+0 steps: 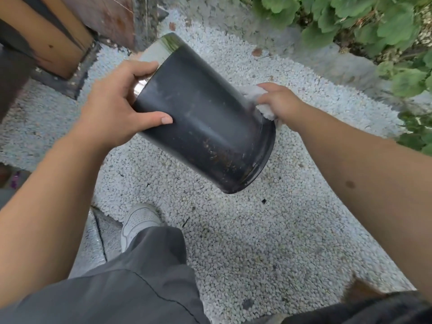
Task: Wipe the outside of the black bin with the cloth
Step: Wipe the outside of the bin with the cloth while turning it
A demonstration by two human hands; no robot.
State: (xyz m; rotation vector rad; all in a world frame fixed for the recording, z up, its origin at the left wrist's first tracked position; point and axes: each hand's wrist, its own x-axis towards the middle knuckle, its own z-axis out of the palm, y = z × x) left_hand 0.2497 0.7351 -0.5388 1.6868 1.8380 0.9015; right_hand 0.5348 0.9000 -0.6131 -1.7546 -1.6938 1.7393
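Grey trouser legs [131,284] and one white sneaker [139,219] stand on pale pebbled ground [257,242]. Two bare hands hold one black cylindrical bin [205,113] tilted in the air above it. Left hand [114,111] is clamped round its silver-rimmed end; right hand [279,102] presses one white fluffy cloth [253,92] against its far side, fingers closed on the cloth.

black bin [205,127] with silver rim, white cloth [257,94], grey-white gravel [257,230]
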